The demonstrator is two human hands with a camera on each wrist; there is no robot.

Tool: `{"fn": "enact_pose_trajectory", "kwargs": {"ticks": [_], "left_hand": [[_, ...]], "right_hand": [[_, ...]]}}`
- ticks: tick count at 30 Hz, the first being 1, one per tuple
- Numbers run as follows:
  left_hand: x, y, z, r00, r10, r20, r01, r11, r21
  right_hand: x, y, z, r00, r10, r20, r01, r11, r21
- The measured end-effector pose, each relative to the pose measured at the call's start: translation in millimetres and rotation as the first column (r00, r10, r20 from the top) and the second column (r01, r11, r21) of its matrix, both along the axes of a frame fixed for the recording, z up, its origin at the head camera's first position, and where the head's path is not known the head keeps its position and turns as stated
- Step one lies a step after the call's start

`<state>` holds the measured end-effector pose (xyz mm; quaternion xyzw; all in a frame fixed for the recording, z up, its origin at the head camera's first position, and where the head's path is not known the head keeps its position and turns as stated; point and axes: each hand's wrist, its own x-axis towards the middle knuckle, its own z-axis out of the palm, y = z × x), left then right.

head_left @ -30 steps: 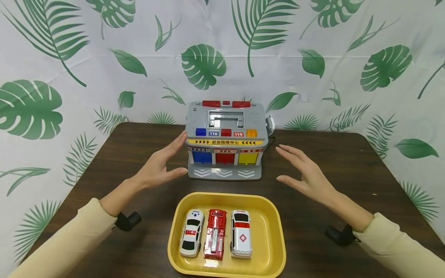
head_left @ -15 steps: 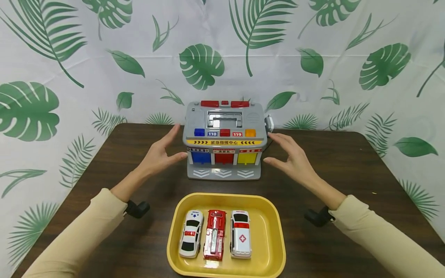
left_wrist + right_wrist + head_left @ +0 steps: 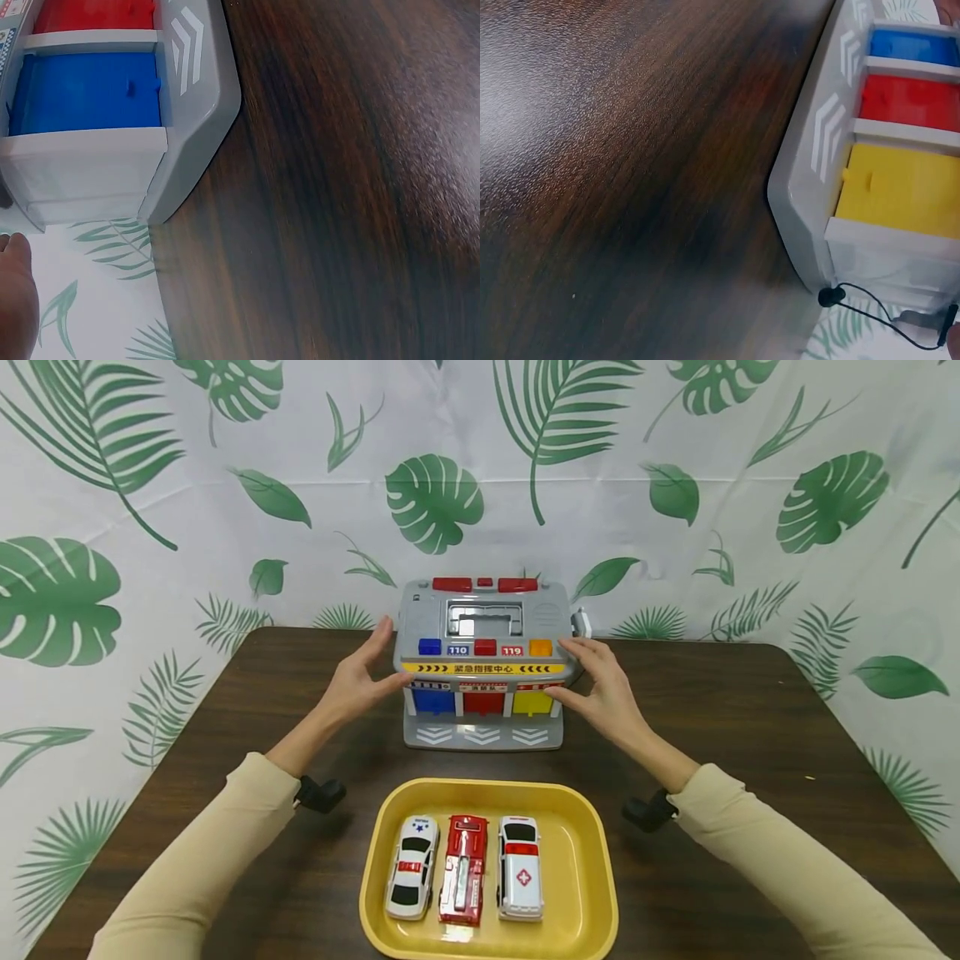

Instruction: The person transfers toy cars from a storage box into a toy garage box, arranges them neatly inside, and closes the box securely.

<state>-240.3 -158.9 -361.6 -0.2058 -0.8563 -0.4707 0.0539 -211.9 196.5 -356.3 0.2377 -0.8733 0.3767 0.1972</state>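
Observation:
A grey toy emergency station (image 3: 427, 618) stands at the back of the table, with a blue door (image 3: 90, 94), a red door (image 3: 911, 101) and a yellow door (image 3: 900, 191) along its front. My left hand (image 3: 354, 683) is at the station's left end, fingers extended and thumb tip near the yellow strip. At the right end is my right hand (image 3: 603, 689), its fingers near the orange button (image 3: 540, 647) and its thumb in front of the yellow door. Neither hand visibly grips anything; whether the fingertips touch the casing is hard to tell.
In front of the station sits a yellow tray (image 3: 592, 860) holding a white police car (image 3: 412, 868), a red fire engine (image 3: 463, 870) and a white ambulance (image 3: 520, 872). A black cord (image 3: 885, 321) hangs by the station's right end. A leaf-print cloth (image 3: 300, 552) hangs behind the table.
Both hands have moved inward to the station's two ends, the right one travelling farther left. The station, tray and toy vehicles have stayed in place.

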Motion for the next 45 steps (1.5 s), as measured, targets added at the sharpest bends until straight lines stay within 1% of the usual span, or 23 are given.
{"fn": "enact_pose_trajectory", "kwargs": {"ticks": [3,7,10,13,19,23,26,33,40,41,42,45], "left_hand": [[0.5,2.9,2.2,1.0,-0.011,0.027,0.01,0.999,0.051],[10.0,8.7,14.2,0.997,-0.034,0.069,0.027,0.994,0.109],[16.9,12.5,22.1,0.994,-0.045,0.101,0.032,0.991,0.129],[18.2,14.3,23.3,0.991,-0.056,0.12,0.038,0.988,0.149],[15.5,14.3,19.7,0.99,-0.072,0.12,0.049,0.982,0.18],[15.2,13.9,18.2,0.99,-0.08,0.114,0.058,0.981,0.187],[15.4,13.6,17.6,0.99,-0.084,0.11,0.063,0.981,0.183],[15.6,13.0,17.6,0.989,-0.078,0.128,0.056,0.984,0.167],[17.5,13.3,18.6,0.988,-0.064,0.138,0.042,0.988,0.152],[15.0,12.4,15.0,0.989,-0.064,0.131,0.044,0.987,0.154],[14.7,12.5,14.6,0.989,-0.066,0.129,0.045,0.987,0.156],[7.4,9.6,4.2,0.992,-0.066,0.112,0.047,0.986,0.163]], "right_hand": [[-1.9,-1.9,-2.2,1.0,0.006,-0.005,-0.006,1.0,-0.009],[-3.7,-3.5,-4.4,1.0,0.01,-0.023,-0.01,1.0,0.005],[-3.9,-4.2,-5.6,0.999,0.003,-0.034,-0.003,1.0,0.006],[-3.6,-5.0,-6.5,0.999,-0.002,-0.037,0.001,1.0,-0.009],[-3.7,-6.1,-7.1,0.999,-0.006,-0.048,0.005,1.0,-0.019],[-3.6,-6.3,-7.1,0.999,-0.004,-0.048,0.003,1.0,-0.023],[-3.4,-6.6,-7.1,0.999,-0.001,-0.053,0.0,1.0,-0.029],[-4.4,-6.8,-8.9,0.997,0.003,-0.076,-0.005,1.0,-0.025],[-4.1,-6.6,-7.0,0.998,-0.004,-0.065,0.002,1.0,-0.028],[-3.9,-6.5,-6.6,0.998,-0.006,-0.062,0.005,1.0,-0.025],[-4.0,-6.2,-6.4,0.998,-0.008,-0.059,0.006,1.0,-0.023],[-4.1,-5.6,-5.7,0.998,-0.013,-0.055,0.012,1.0,-0.012]]}}
